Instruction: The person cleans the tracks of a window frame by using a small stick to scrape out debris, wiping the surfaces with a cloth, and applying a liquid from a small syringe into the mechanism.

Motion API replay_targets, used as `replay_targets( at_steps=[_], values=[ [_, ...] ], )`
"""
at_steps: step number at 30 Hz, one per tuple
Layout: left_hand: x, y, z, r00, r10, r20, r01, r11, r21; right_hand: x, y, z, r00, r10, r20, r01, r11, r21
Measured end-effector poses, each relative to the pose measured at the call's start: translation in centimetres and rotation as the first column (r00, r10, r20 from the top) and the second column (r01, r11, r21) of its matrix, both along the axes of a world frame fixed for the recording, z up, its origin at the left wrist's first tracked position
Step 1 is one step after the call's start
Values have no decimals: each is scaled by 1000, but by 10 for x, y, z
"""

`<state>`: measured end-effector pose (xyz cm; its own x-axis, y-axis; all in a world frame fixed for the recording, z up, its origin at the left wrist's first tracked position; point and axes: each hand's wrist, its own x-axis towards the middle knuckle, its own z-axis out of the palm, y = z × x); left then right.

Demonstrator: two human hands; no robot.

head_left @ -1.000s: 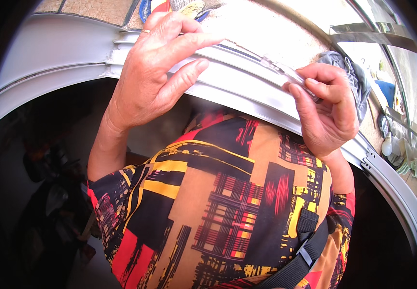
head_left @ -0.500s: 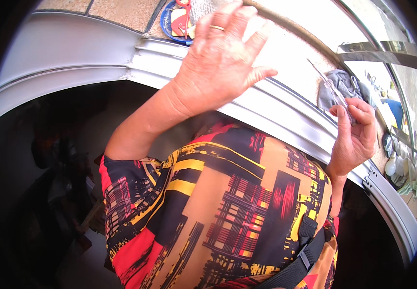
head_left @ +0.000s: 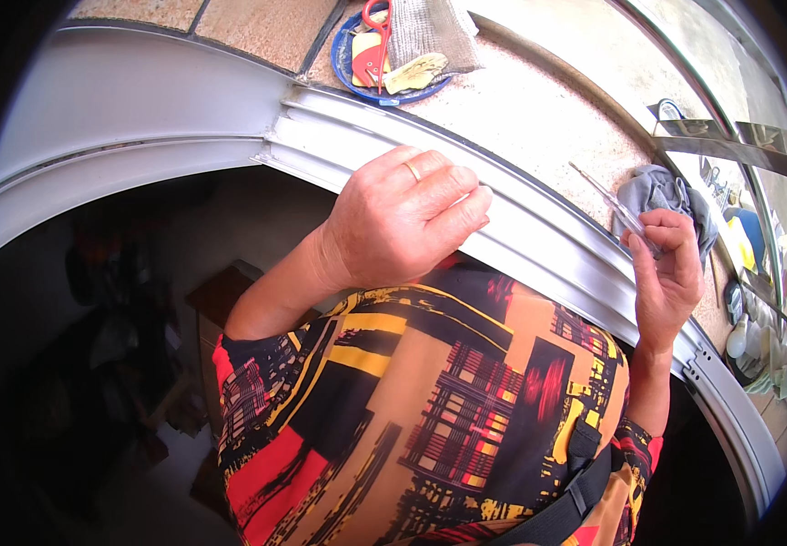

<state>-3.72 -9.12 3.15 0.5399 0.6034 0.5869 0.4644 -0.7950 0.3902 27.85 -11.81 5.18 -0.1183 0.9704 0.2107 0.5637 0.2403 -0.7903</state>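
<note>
My left hand (head_left: pixel 403 223) hovers with curled fingers over the grey metal edge (head_left: pixel 539 241) of the speckled counter (head_left: pixel 539 118), holding nothing that I can see; a ring sits on one finger. My right hand (head_left: pixel 671 273) pinches a thin clear plastic strip (head_left: pixel 605 193) that sticks up and to the left over the counter. A crumpled grey cloth (head_left: pixel 662 193) lies on the counter right behind that hand.
A blue plate (head_left: pixel 384 64) at the back holds red-handled scissors (head_left: pixel 375 41), a mesh cloth and yellow scraps. Bottles and small items crowd the right rim near a metal frame (head_left: pixel 730 146). Dark space with dim objects lies under the counter at left.
My left hand has come down from the back of the counter to its front edge. The right hand has shifted right and lower with the clear strip.
</note>
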Motion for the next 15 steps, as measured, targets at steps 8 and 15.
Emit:
replay_targets(
  at_steps=[8,15],
  values=[
    [-27,11,-9,967,249,48,-252,963,95,-5,19,-3,975,149,168,-138,988,-73],
    [-15,17,-22,946,317,72,-322,944,70,8,22,-16,942,190,276,-210,977,44]
  ],
)
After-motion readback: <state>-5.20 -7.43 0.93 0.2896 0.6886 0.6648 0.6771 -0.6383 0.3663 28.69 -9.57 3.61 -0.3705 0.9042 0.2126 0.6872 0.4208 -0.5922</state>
